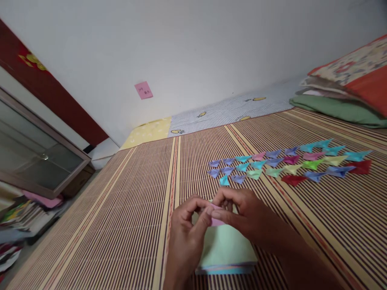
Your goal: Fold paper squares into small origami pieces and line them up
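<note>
A small pink paper (217, 220) is pinched between the fingertips of both hands, partly covered by them. My left hand (190, 229) holds its left side, with thumb and forefinger together. On the other side my right hand (242, 213) grips it the same way. Just below lies a stack of coloured paper sheets (228, 247), pale green on top, with blue and other edges showing. Beyond the hands, several small folded paper pieces (254, 174) in blue, purple, green, yellow, pink and red stand in rows.
The striped mat (136, 209) spans the surface. Folded bedding (341, 104) is piled at the far right. A pink note (144, 90) is on the wall. At the left are a glass-fronted cabinet (39, 149) and a pile of books (22, 217).
</note>
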The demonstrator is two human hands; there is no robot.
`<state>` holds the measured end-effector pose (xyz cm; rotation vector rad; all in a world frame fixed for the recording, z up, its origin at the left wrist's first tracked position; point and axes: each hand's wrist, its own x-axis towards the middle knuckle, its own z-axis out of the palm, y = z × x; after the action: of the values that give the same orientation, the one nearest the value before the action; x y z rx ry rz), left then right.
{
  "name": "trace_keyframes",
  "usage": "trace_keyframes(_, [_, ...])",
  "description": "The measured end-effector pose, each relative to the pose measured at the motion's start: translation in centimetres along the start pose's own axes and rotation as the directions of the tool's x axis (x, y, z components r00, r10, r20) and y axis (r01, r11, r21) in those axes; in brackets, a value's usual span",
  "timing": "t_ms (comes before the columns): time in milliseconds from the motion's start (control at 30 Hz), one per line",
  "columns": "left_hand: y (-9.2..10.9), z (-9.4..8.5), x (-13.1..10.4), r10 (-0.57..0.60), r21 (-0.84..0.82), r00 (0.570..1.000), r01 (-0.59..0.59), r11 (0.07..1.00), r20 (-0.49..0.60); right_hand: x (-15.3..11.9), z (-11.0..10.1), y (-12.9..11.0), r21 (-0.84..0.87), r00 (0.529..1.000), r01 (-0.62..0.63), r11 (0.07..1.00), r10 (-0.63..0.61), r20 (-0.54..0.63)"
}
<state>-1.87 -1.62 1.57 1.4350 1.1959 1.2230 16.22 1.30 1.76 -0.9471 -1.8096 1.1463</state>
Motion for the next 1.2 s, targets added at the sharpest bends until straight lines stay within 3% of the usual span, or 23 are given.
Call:
trace_keyframes(167, [0.0,0.3,0.0,0.049,0.053,0.999,-0.049,0.997,0.009,0.2,0.5,0.3,0.059,0.999,-0.034,0.998,0.035,-0.02])
trace_keyframes(400, [-0.1,0.7,0.2,-0.03,-0.186,0.999,0.021,0.982,-0.045,0.4,0.6,0.7,0.153,0.998,0.026,0.988,-0.017,-0.057])
trace_keyframes(533, [-0.3,1.0,0.7,-0.073,-0.341,0.995,0.043,0.939,-0.075,0.6,0.9,1.1,0.304,0.983,0.003,0.953,0.053,-0.177])
trace_keyframes(700, [-0.5,2.3,1.0,-0.186,-0.44,0.972,0.107,0.891,-0.141,0.5,1.7,1.5,0.428,0.97,0.018,0.904,0.088,-0.226])
trace_keyframes(900, [-0.3,3.8,0.8,-0.221,-0.459,0.942,0.084,0.885,-0.254,0.5,2.6,1.4,0.383,0.943,0.076,0.921,0.058,-0.327])
trace_keyframes(1200, [-0.2,4.3,0.1,-0.133,-0.373,0.938,0.004,0.928,-0.32,0.5,2.9,1.0,0.305,0.907,0.155,0.94,-0.013,-0.421])
